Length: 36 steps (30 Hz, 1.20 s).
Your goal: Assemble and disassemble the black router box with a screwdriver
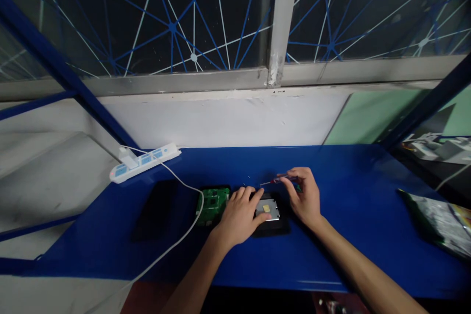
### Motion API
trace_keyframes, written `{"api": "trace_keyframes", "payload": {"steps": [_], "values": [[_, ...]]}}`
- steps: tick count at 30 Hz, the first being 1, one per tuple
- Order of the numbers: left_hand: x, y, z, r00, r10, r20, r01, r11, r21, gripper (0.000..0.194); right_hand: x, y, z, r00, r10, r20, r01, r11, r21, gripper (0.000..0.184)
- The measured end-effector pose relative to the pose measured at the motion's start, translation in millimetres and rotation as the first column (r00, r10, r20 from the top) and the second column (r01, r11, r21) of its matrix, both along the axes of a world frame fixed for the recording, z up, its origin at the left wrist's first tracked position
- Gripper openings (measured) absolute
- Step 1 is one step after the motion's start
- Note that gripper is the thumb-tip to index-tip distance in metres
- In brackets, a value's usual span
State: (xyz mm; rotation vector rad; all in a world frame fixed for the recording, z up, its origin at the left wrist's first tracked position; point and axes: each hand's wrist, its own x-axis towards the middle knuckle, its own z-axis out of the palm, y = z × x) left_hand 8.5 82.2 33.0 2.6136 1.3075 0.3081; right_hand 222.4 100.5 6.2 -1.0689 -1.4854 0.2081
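Note:
My right hand (303, 195) is closed round a slim screwdriver (278, 179), its thin shaft pointing left just above the table behind a black casing. Fingers stretched and thumb apart, my left hand (240, 213) rests on the left part of that black casing (283, 227). A silver metal plate (273, 210) with a small pale label sits in the casing, and my left thumb touches its lower edge. Left of this hand lies a green circuit board (211, 204), partly covered by the hand and a cable. Small thin bits lie on the table near the screwdriver tip.
A white power strip (145, 162) with a plug in it stands at the back left. Its white cable (184, 236) crosses the blue table (342, 176). A flat black panel (154, 211) lies left, a shiny plastic bag (439, 218) right. Blue frame posts flank the table.

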Motion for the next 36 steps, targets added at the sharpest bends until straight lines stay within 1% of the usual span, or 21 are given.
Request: {"api": "trace_keyframes", "payload": {"steps": [8,13,18,22,27,29,31,36], "values": [[1,2,-3.1,1.0,0.02,0.006,-0.02,1.0,-0.002,0.067,0,-1,1.7,1.0,0.004,-0.002,-0.004,1.0,0.001,0.013],[0,2,-4.4,0.999,0.008,0.032,-0.009,1.0,0.003,0.059,1,0,0.9,1.0,0.005,0.003,-0.005,1.0,-0.01,0.014],[-3,0,-5.2,0.999,-0.007,0.048,0.007,1.0,0.009,0.054,1,0,3.8,0.996,-0.079,0.039,0.078,0.997,0.016,0.021],[-4,-1,-2.7,0.998,-0.007,0.067,0.009,1.0,-0.023,0.067,2,-1,8.1,0.995,-0.082,0.055,0.081,0.997,0.015,0.027],[-6,-3,-1.2,0.997,-0.022,0.078,0.026,0.998,-0.054,0.1,1,-5,11.9,0.99,-0.066,0.128,0.057,0.996,0.068,0.028],[-6,-3,-2.1,0.997,-0.025,0.071,0.029,0.998,-0.054,0.109,0,-7,13.3,0.988,-0.055,0.145,0.043,0.996,0.083,0.029],[-7,-4,-3.1,0.998,-0.026,0.064,0.029,0.998,-0.056,0.112,-2,-9,14.8,0.987,-0.04,0.158,0.027,0.996,0.088,0.03],[-7,-5,-3.3,0.998,-0.027,0.06,0.03,0.998,-0.049,0.11,-5,-13,17.4,0.977,-0.006,0.212,-0.022,0.991,0.131,0.034]]}}
